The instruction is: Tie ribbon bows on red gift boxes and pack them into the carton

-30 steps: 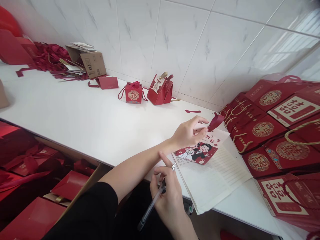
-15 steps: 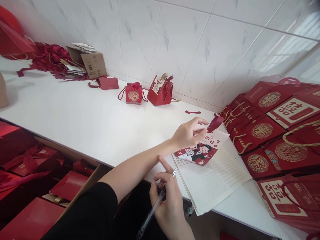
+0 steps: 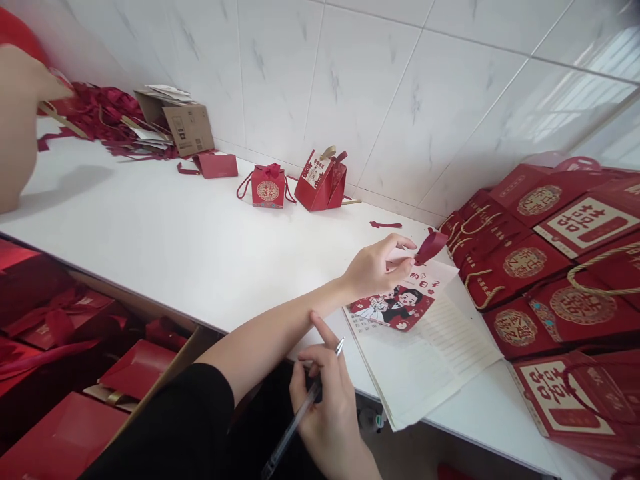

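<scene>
My left hand [image 3: 381,267] is curled round the top of a small gift box [image 3: 395,308], printed with a cartoon couple and topped by a dark red ribbon loop [image 3: 431,247]. Its palm side is hidden. The box rests on a lined notebook [image 3: 425,373] with handwriting at its left side. Below, my right hand [image 3: 327,400] grips a clear-barrelled pen [image 3: 300,415], tip pointing up. The right index finger is stretched out and touches my left forearm.
Stacked red gift bags [image 3: 530,260] line the right side. Two small red boxes [image 3: 269,187] stand by the wall. At far left, another person's arm [image 3: 17,127] reaches towards a heap of red ribbons [image 3: 107,117] near a cardboard box [image 3: 189,130]. Red boxes [image 3: 65,433] fill a lower container.
My right hand with the pen has shifted slightly left and down, its index finger sliding along my left forearm. Another person's arm has come in at far left. My left hand is still.
</scene>
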### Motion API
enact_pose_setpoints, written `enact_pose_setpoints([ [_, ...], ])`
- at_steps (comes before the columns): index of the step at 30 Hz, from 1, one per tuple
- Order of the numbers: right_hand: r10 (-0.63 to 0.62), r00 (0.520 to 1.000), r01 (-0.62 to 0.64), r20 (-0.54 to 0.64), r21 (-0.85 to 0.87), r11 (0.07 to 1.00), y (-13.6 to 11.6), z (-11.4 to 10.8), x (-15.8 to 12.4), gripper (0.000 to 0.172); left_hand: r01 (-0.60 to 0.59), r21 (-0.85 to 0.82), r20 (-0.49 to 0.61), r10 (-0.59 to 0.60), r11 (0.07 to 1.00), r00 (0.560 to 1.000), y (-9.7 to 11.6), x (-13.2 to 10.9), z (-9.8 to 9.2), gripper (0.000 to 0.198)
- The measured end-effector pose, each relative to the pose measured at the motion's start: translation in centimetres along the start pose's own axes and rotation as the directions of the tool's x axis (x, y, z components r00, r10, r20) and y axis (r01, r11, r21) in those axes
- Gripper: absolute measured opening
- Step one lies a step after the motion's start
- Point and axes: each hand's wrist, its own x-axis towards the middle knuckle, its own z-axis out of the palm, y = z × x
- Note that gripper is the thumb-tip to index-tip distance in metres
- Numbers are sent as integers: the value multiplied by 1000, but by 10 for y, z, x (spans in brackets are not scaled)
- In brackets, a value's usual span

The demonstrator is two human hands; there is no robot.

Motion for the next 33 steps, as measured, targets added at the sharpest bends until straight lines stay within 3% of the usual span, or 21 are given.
enact_pose_setpoints([
  [8,28,998,-31,-52,-61,998,4,-7,8,12,-21,14,-2,21,1000,1000,0,-1,0,22],
  [14,-11,1000,11,15,5,1000,1,0,6,15,-21,18,-6,21,1000,1000,-1,0,0,22],
  [21,20,998,-23,-60,-51,998,2,-5,6,13,3,-18,2,-3,1000,1000,1,-1,0,21],
  [26,-31,999,31,22,7,999,-4,0,5,16,-28,54,8,27,998,1000,0,0,-1,22],
  [33,21,998,-25,-61,-65,998,6,-6,6,12,-22,-15,-14,22,1000,1000,1,-1,0,21],
])
